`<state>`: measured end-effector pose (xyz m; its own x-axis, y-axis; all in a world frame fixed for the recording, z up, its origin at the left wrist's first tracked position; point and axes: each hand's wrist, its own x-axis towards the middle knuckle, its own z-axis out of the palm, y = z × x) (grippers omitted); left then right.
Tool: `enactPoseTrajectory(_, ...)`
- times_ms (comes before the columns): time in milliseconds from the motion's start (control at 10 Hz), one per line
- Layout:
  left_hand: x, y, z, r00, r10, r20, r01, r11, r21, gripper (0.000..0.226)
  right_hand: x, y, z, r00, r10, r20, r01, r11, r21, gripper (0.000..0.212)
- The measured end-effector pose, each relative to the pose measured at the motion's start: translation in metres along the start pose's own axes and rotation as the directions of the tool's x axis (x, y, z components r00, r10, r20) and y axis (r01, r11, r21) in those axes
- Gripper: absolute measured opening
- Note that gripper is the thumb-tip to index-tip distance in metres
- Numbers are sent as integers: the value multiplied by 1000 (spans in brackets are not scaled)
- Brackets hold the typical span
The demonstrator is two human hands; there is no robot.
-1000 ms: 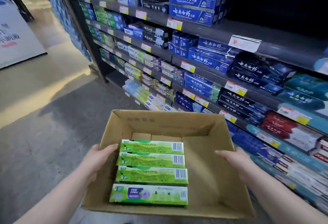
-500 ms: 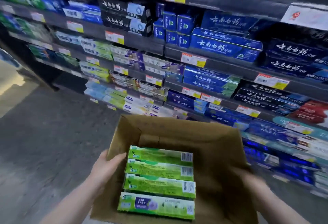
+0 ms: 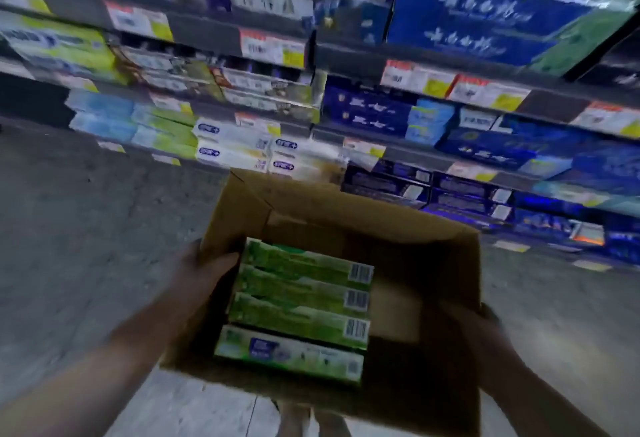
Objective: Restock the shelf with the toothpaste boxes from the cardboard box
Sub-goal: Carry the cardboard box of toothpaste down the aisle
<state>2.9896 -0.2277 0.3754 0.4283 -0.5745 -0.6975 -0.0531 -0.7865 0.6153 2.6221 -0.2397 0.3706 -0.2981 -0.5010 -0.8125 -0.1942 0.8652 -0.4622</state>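
We hold the cardboard box (image 3: 346, 218) in the air in front of the shelf (image 3: 433, 58), open side up and tilted a little. Our left hand (image 3: 204, 273) grips its left wall, the thumb hooked over the rim and lying just beside the farthest green carton, the other fingers hidden outside the wall. Our right hand (image 3: 485, 329) sits against the right wall near the close corner. It is dark and blurred, so we cannot tell how its fingers lie or how tightly they hold.

The four green toothpaste boxes (image 3: 301, 301) lie flat inside, side by side and touching, packed against the left wall. Their barcodes are at the right ends, and the nearest one shows a dark blue patch on its face.

Beyond the box, the shelf rises in tiers, each edge carrying white and yellow price tags (image 3: 273, 46). Blue cartons (image 3: 478, 17) fill the right side, and white cartons (image 3: 232, 145) sit low, just past the far rim. Grey floor (image 3: 86, 228) spreads to the left.
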Motion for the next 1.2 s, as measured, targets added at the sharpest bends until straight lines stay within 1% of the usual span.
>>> enactPoseTrajectory(100,45,-22,22,1000,-4,-23,6,998,58,42,46,21,25,999,31,-14,-31,999,-38,37)
enactPoseTrajectory(200,91,-47,45,999,-13,-32,16,993,116,43,92,39,41,996,89,-30,-87,995,42,40)
enactPoseTrajectory(300,131,-75,67,999,-53,3,52,992,113,61,138,53,60,993,107,-52,-103,992,67,46)
enactPoseTrajectory(400,167,-97,89,994,-91,59,82,988,132,70,185,68,73,988,115,-100,-113,993,32,51)
enactPoseTrajectory(500,200,-119,109,992,-106,71,96,986,133,60,226,82,88,985,130,-113,-124,991,56,53)
enactPoseTrajectory(600,232,-141,126,991,-121,61,112,985,131,56,263,95,104,987,128,-99,-124,991,43,54)
enactPoseTrajectory(700,260,-163,140,990,-137,18,133,982,137,57,294,105,117,987,136,-91,-132,990,46,53)
enactPoseTrajectory(800,280,-177,151,987,-161,17,157,978,140,54,321,113,127,986,138,-96,-136,990,31,53)
enactPoseTrajectory(900,297,-187,158,987,-160,32,154,977,144,56,340,118,135,986,136,-93,-135,991,19,55)
enactPoseTrajectory(1000,306,-193,162,988,-152,39,144,976,162,56,352,121,141,986,138,-91,-135,990,32,54)
enactPoseTrajectory(1100,311,-195,166,986,-141,87,123,975,185,56,360,121,144,989,134,-70,-132,991,29,50)
enactPoseTrajectory(1200,314,-198,170,991,-117,72,102,977,186,53,368,122,146,987,135,-87,-133,991,28,50)
